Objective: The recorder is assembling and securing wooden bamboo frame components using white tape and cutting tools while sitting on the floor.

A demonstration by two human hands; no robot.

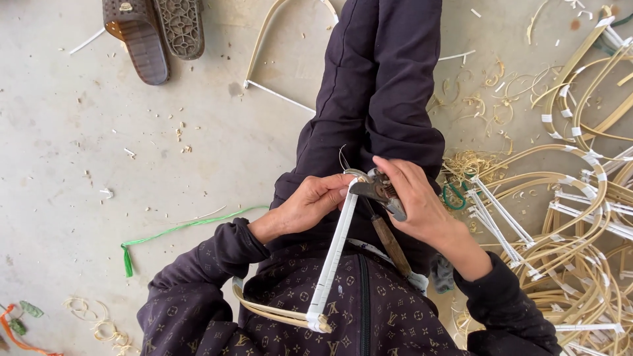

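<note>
My left hand (310,204) pinches the top end of a white-wrapped straight strip (333,257) that belongs to a bent cane frame (277,313) lying across my lap. My right hand (412,198) grips grey metal pruning shears (379,191) with a brown wooden handle (392,245). The shears' jaws sit right at the strip's top end, close to my left fingertips. A thin wire or thread (343,158) curls up from that spot. My dark trousers (379,86) stretch out ahead on the floor.
A large heap of finished cane frames with white wrapped joints (580,217) lies on the right, among shavings (494,99). A pair of brown sandals (151,33) rests at top left. A green strip (178,231) and another frame (270,59) lie on the concrete floor.
</note>
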